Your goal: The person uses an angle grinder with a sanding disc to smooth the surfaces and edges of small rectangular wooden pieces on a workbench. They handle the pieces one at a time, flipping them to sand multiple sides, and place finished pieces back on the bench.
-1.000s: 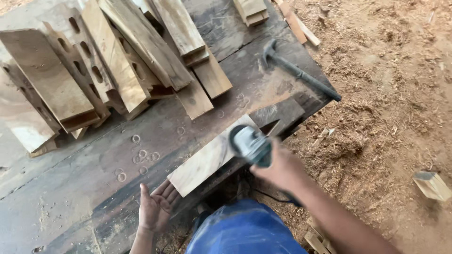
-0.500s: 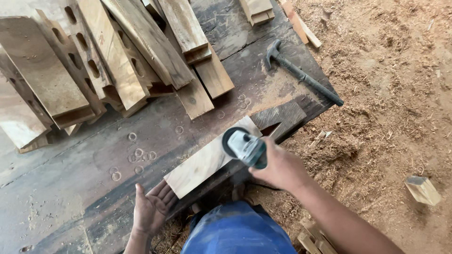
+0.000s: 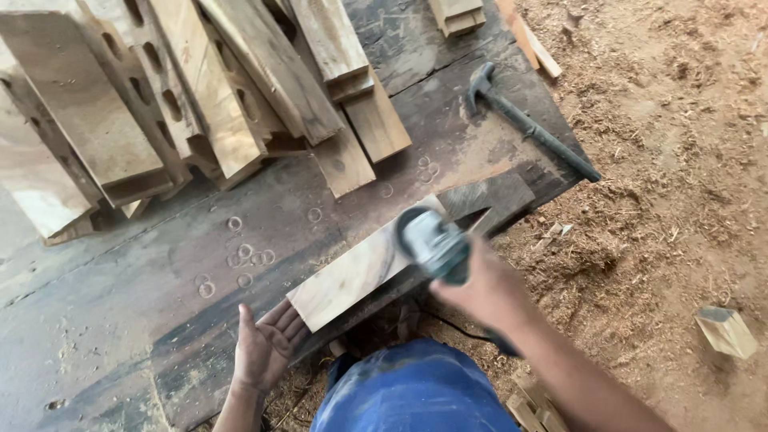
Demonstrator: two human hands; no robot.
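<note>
A pale wooden plank (image 3: 352, 276) lies at the near edge of a dark workbench (image 3: 120, 320). My right hand (image 3: 484, 292) grips a teal angle grinder (image 3: 432, 240), and its disc rests on the plank's right part. My left hand (image 3: 268, 344) is pressed with spread fingers against the plank's near left end. A blue-clad knee (image 3: 412, 388) shows below the bench edge.
Several stacked boards, some with slots cut in them (image 3: 184, 104), fill the back left of the bench. A dark hammer (image 3: 528, 124) lies at the back right. The ground to the right is covered in sawdust, with a small wood offcut (image 3: 726, 330) on it.
The grinder and my right hand have slid left along the plank. My left hand has stayed against the plank's end.
</note>
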